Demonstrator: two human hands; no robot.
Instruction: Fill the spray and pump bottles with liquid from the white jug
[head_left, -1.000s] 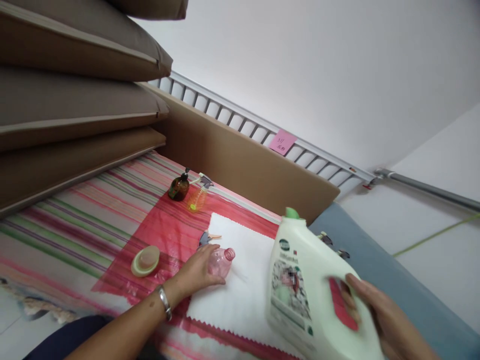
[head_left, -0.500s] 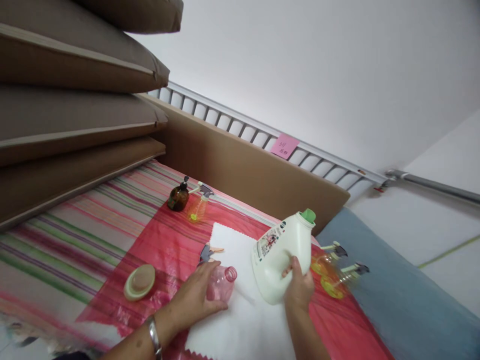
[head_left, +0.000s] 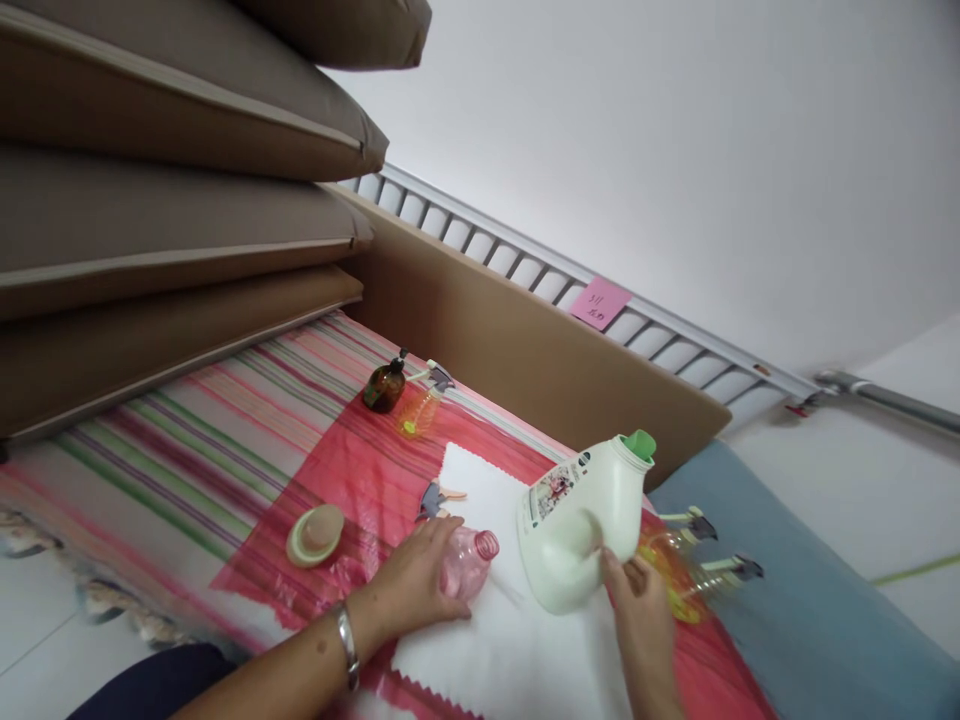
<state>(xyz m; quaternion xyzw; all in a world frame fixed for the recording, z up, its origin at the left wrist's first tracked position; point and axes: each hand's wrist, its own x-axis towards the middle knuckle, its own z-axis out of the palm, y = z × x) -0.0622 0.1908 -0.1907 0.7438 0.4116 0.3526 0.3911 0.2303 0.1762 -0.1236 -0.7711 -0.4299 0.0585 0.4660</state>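
My left hand (head_left: 416,588) is wrapped round a small clear pink bottle (head_left: 466,562) with no cap, lying on its side on a white cloth (head_left: 510,640). My right hand (head_left: 637,595) grips the handle side of a large white detergent jug (head_left: 581,525) with a green cap, tilted and resting on the cloth just right of the pink bottle. A grey and orange spray head (head_left: 439,495) lies on the cloth's far edge.
A red plastic sheet (head_left: 352,470) covers a striped cover. On it stand a brown pump bottle (head_left: 385,387), a yellow spray bottle (head_left: 421,410), a green lid (head_left: 316,534) and two yellow spray bottles (head_left: 694,565) at right. Brown cushions (head_left: 150,200) are stacked left; a cardboard panel (head_left: 525,360) stands behind.
My right hand carried the white jug from the near right onto the cloth beside the pink bottle and tilted it. My left hand stayed on the pink bottle.
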